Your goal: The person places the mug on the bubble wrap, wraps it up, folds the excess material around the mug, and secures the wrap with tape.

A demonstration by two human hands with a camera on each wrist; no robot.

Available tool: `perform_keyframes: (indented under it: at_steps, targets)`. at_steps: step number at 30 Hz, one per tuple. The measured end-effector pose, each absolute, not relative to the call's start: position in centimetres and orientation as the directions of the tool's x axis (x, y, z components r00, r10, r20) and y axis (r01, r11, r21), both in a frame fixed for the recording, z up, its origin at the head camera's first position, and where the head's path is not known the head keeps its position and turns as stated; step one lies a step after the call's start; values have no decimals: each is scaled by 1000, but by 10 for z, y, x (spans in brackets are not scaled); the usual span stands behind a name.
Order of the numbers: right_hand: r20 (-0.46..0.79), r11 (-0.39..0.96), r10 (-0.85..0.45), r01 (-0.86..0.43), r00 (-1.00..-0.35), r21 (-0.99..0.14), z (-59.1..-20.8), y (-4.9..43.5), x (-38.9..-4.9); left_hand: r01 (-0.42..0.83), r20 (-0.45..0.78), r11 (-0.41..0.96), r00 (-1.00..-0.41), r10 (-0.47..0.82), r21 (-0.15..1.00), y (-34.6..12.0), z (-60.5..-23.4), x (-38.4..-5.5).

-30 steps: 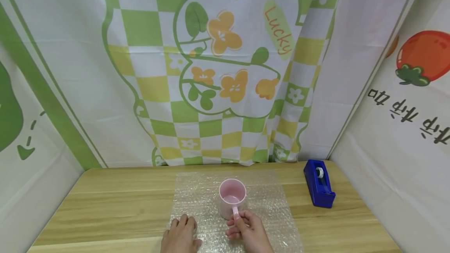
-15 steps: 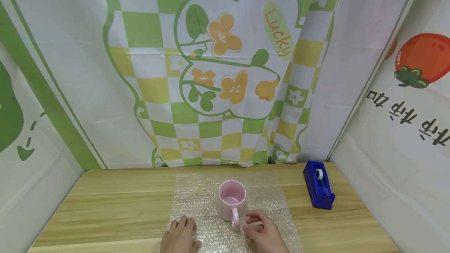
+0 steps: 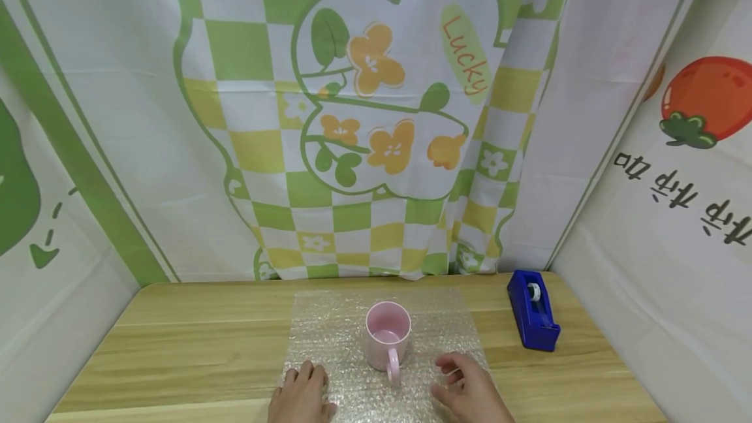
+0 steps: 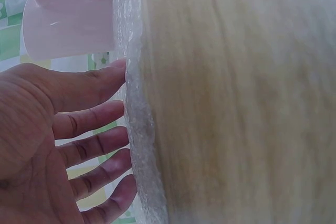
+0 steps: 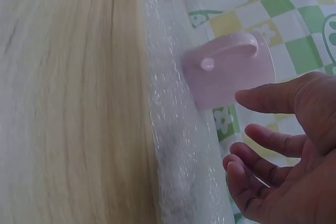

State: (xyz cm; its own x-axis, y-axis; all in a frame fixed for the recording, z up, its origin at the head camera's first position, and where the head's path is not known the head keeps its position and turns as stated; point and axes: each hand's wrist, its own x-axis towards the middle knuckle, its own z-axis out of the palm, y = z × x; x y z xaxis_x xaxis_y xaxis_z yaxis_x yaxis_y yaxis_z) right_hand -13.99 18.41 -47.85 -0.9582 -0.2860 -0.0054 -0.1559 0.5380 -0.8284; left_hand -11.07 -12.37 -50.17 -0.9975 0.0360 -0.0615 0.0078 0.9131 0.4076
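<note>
A pink mug point(image 3: 384, 338) stands upright on a sheet of bubble wrap point(image 3: 346, 387), its handle toward the person. To the left of the mug, my left hand point(image 3: 301, 393) rests its fingertips on the wrap; in the left wrist view the spread fingers point(image 4: 100, 142) meet the sheet's surface. My right hand point(image 3: 470, 387) hovers over the wrap's right part, apart from the mug, with loosely bent fingers holding nothing. The right wrist view shows the mug point(image 5: 231, 69) past the thumb.
A blue tape dispenser point(image 3: 533, 312) with a roll of tape stands at the back right of the wooden table point(image 3: 194, 344). Behind the table hangs a green and yellow checked curtain point(image 3: 352, 227), with printed white fabric at both sides.
My right hand has let go of the mug's handle and moved away to the right. The mug and my left hand have stayed in place.
</note>
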Motion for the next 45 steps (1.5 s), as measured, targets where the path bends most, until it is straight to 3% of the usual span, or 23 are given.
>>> perform_keyframes:
  at_steps: [14,24,29,36,45]
  targets:
    - [52,698,-346,-294,-937,-653,-484,215,-142,1,-66,911,-997,30,412,-124,-502,-110]
    - [-134,788,-281,-149,-950,-597,-479,227,-145,-3,-67,913,-997,27,409,-123,-500,-110]
    - [-109,802,-345,-233,-932,-551,-485,232,-145,-9,-72,913,-997,22,408,-122,-499,-109]
    - [-149,806,-379,-247,-913,-538,-490,236,-146,-17,-82,913,-996,18,409,-122,-499,-110]
    - [-111,779,-445,-324,-888,-537,-491,238,-143,-10,-61,910,-998,17,414,-123,-501,-109]
